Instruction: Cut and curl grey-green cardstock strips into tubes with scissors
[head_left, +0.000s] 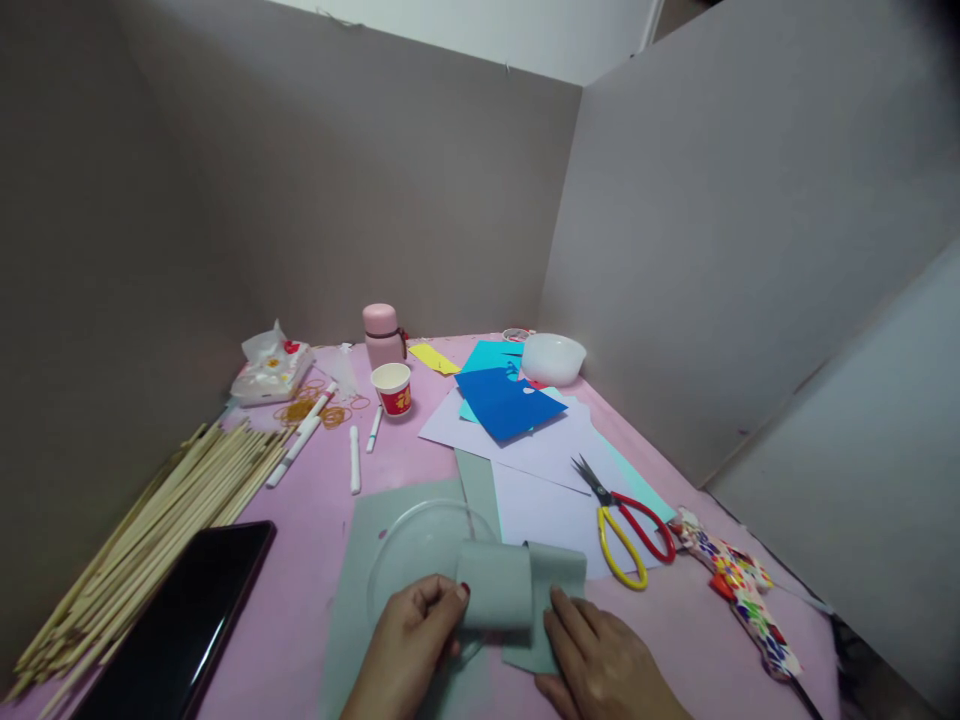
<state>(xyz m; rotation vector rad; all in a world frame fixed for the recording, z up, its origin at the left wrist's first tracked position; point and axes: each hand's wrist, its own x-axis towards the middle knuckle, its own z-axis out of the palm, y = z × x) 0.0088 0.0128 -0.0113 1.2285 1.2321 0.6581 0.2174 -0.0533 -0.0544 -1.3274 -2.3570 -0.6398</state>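
Observation:
My left hand (411, 640) grips the left end of a rolled grey paper strip (496, 586), fingers curled round it. My right hand (604, 665) lies flat on the strip's loose end (555, 570), fingers stretched out and pressing it to the pink table (315, 520). Under the roll lie a clear round plastic lid (420, 545) and a large grey sheet (360, 600).
Red-and-yellow scissors (626, 525) lie right of the roll on white and lilac sheets (540, 455), with blue paper (506, 400) behind. A bundle of wooden sticks (150, 540) and a black phone (180, 630) sit left. Pens, a paper cup (393, 388), pink flask (382, 335), white bowl (553, 357).

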